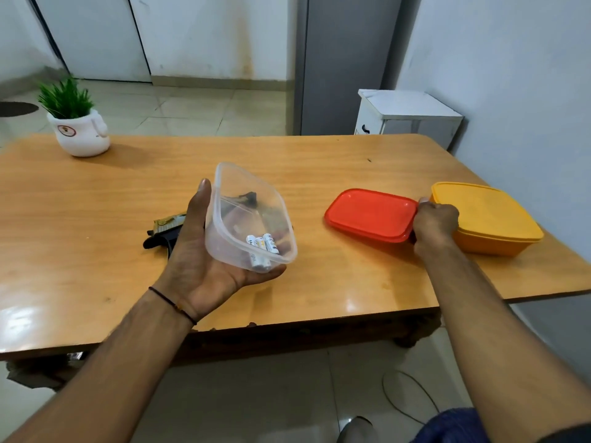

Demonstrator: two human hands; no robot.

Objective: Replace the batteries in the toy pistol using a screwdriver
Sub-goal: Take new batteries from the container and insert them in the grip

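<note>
L hand (204, 260) cups tilted clear tub (252, 193), thumb up its side. Batteries (263, 247) pooled in low corner: prob. light, slick, apt to roll, so pinch mid-body. R hand (435, 223) grips red lid (371, 214) by edge, fingers curled; toy pistol (163, 233) on table (319, 282) behind L hand.

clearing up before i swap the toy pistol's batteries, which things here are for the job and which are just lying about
For the job: batteries in the clear tub, held by the left hand; toy pistol, partly hidden behind that hand; red lid, gripped by the right hand.
Lying about: potted plant; closed yellow box, contents unseen.
</note>
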